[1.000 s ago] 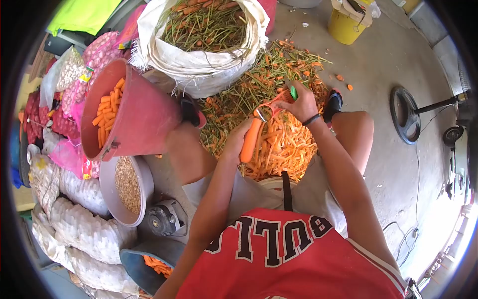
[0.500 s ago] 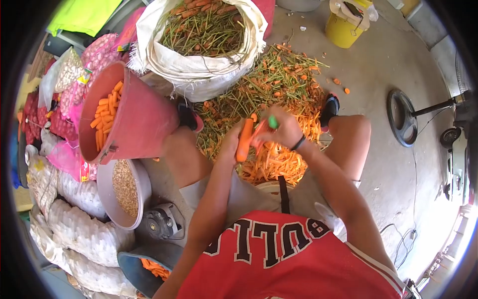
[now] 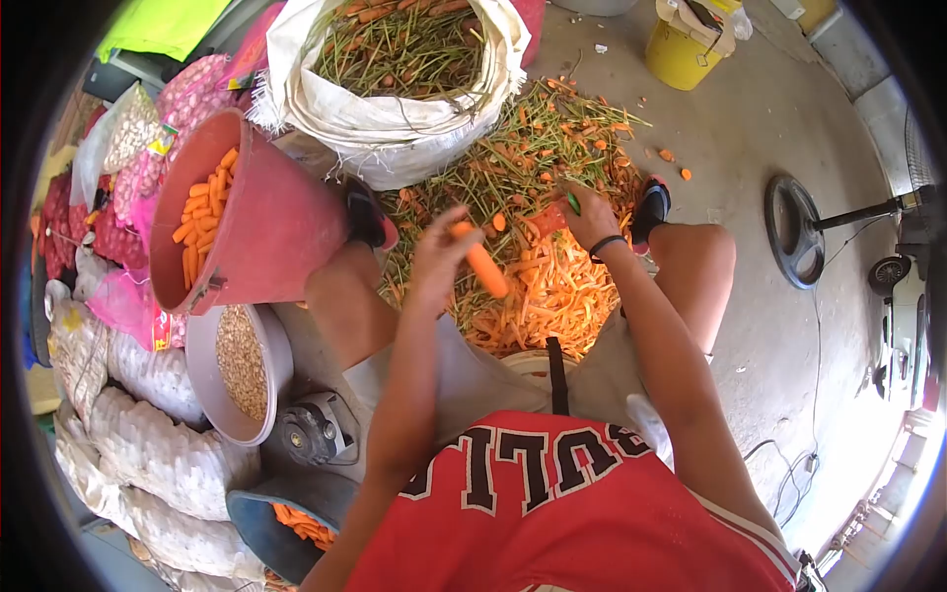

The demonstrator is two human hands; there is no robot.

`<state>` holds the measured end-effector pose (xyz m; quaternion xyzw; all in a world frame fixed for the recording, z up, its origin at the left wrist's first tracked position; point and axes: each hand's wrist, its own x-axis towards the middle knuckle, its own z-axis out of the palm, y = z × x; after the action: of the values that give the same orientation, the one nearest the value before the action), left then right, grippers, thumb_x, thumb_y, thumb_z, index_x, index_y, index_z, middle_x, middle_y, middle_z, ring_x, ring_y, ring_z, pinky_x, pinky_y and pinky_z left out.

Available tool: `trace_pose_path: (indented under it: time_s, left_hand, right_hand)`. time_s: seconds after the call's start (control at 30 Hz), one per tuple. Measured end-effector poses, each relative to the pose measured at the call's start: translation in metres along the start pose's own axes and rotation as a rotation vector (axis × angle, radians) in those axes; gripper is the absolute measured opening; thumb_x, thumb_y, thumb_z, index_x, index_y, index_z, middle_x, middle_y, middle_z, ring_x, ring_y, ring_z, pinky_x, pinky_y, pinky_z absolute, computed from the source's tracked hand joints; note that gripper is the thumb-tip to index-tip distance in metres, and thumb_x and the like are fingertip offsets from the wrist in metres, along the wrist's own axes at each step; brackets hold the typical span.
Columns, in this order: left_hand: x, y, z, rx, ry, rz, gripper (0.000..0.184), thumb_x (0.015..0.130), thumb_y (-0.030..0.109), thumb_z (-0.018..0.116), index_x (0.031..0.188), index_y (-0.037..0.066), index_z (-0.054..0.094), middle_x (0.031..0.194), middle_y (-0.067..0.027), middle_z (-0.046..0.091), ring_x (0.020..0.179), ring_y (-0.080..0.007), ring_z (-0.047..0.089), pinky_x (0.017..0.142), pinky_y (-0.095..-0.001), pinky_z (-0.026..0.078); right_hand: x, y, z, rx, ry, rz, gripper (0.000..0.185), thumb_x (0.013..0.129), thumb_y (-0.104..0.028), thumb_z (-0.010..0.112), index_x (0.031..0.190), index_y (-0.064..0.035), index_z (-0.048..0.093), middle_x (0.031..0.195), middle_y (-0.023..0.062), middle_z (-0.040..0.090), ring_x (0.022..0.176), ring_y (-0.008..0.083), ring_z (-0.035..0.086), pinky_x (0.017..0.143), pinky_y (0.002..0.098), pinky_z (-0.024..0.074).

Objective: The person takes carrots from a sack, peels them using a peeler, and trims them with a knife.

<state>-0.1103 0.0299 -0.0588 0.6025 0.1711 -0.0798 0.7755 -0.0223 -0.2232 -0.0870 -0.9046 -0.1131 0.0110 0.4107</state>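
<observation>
Between the fingers of my left hand (image 3: 439, 259) is a bare orange carrot (image 3: 485, 271), its lower end pointing down and right over the peelings. My right hand (image 3: 595, 219) is closed around a peeler (image 3: 573, 203) with a green handle; a reddish-orange part shows beside it, its details unclear. The peeler and the carrot are apart. Below both hands lies a heap of orange carrot peelings (image 3: 562, 296). Farther out, green stems and cut carrot ends (image 3: 538, 138) cover the floor.
A white sack (image 3: 395, 148) of stemmed carrots stands ahead. To the left are a tilted red bucket (image 3: 286, 227) of peeled carrots, a grey basin (image 3: 281, 360) and stacked sacks (image 3: 163, 444). A blue bucket (image 3: 252, 518) holds carrots. A round black stand base (image 3: 795, 232) is right.
My hands have moved apart: the left shifted left, the right moved right with the peeler. The carrot has turned from nearly upright to slanting down and right.
</observation>
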Motion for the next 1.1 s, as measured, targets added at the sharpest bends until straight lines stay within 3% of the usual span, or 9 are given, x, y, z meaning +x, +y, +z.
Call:
trace_pose_path:
  time_s: [0.23,0.37,0.4,0.5,0.73,0.83,0.93,1.0,1.1]
  left_hand:
    - [-0.029,0.018,-0.021,-0.138,-0.388,-0.144,0.064,0.088,0.009,0.062,0.147,0.005,0.036,0.109,-0.0093,0.063,0.092,-0.0149,0.064,0.074,-0.0259,0.056]
    - [-0.006,-0.005,-0.005,0.024,-0.156,-0.023,0.048,0.093,0.021,0.062,0.136,0.003,0.049,0.108,-0.008,0.064,0.091,-0.0125,0.063,0.075,-0.0266,0.052]
    - [-0.007,0.003,0.002,0.125,-0.108,0.021,0.038,0.094,0.026,0.063,0.124,0.002,0.06,0.095,-0.0029,0.065,0.078,-0.0082,0.059,0.068,-0.0239,0.048]
    - [0.004,-0.009,0.008,0.296,-0.088,0.257,0.032,0.092,0.027,0.067,0.111,0.001,0.067,0.084,0.0014,0.063,0.07,-0.0054,0.054,0.063,-0.0225,0.043]
    - [-0.006,-0.001,0.026,0.417,-0.082,0.25,0.021,0.087,0.018,0.071,0.099,0.002,0.07,0.084,-0.0003,0.063,0.076,-0.0052,0.055,0.069,-0.0219,0.044]
    - [-0.01,-0.007,0.028,0.397,-0.07,0.39,0.021,0.086,0.015,0.072,0.101,0.001,0.069,0.084,0.0,0.062,0.073,-0.0056,0.055,0.068,-0.0214,0.044]
    - [-0.019,0.0,0.027,0.346,-0.143,0.323,0.024,0.086,0.013,0.071,0.105,0.0,0.067,0.086,-0.0005,0.063,0.072,-0.0062,0.056,0.067,-0.0212,0.045]
    - [-0.012,0.007,0.017,0.264,-0.13,0.293,0.028,0.085,0.015,0.073,0.107,-0.001,0.067,0.09,-0.0022,0.066,0.077,-0.0073,0.059,0.069,-0.0222,0.047]
    - [0.025,0.029,-0.025,0.113,0.02,0.206,0.028,0.089,0.022,0.07,0.105,0.0,0.067,0.091,-0.0026,0.066,0.074,-0.0068,0.058,0.062,-0.0214,0.046]
  right_hand:
    - [-0.011,-0.014,0.018,-0.119,-0.192,-0.014,0.022,0.086,-0.017,0.06,0.105,-0.0112,0.068,0.093,0.0204,0.068,0.083,0.0396,0.065,0.071,0.0478,0.0517]
    - [-0.024,-0.049,0.023,-0.069,-0.258,0.045,0.021,0.084,-0.019,0.061,0.102,-0.0104,0.068,0.091,0.0194,0.068,0.081,0.0392,0.065,0.072,0.0488,0.0525]
    - [-0.031,-0.06,0.024,-0.04,-0.178,-0.021,0.021,0.083,-0.017,0.063,0.101,-0.0082,0.068,0.092,0.0199,0.068,0.083,0.0388,0.065,0.073,0.0481,0.0529]
    - [-0.037,-0.066,0.032,-0.048,-0.177,-0.103,0.022,0.081,-0.015,0.063,0.102,-0.0079,0.067,0.095,0.0199,0.067,0.086,0.0391,0.065,0.075,0.0477,0.0527]
    - [-0.038,-0.069,0.031,-0.03,-0.07,-0.179,0.016,0.08,-0.011,0.065,0.08,0.0026,0.058,0.08,0.0231,0.061,0.077,0.0436,0.06,0.067,0.0496,0.049]
    - [-0.035,-0.057,0.031,-0.093,-0.174,-0.121,0.014,0.083,-0.014,0.06,0.09,-0.0023,0.063,0.092,0.0204,0.065,0.083,0.0403,0.063,0.071,0.0489,0.0514]
    - [-0.023,0.022,0.065,-0.324,-0.624,0.211,0.017,0.087,-0.014,0.058,0.096,-0.002,0.066,0.094,0.0197,0.067,0.081,0.036,0.065,0.07,0.047,0.0531]
    - [-0.017,0.05,0.081,-0.482,-0.919,0.164,0.024,0.09,-0.015,0.056,0.105,-0.0011,0.067,0.095,0.0193,0.069,0.081,0.0317,0.067,0.07,0.045,0.0551]
    - [-0.023,0.022,0.067,-0.305,-0.909,0.177,0.031,0.095,-0.027,0.053,0.115,-0.006,0.064,0.098,0.02,0.067,0.083,0.0346,0.064,0.078,0.0471,0.054]
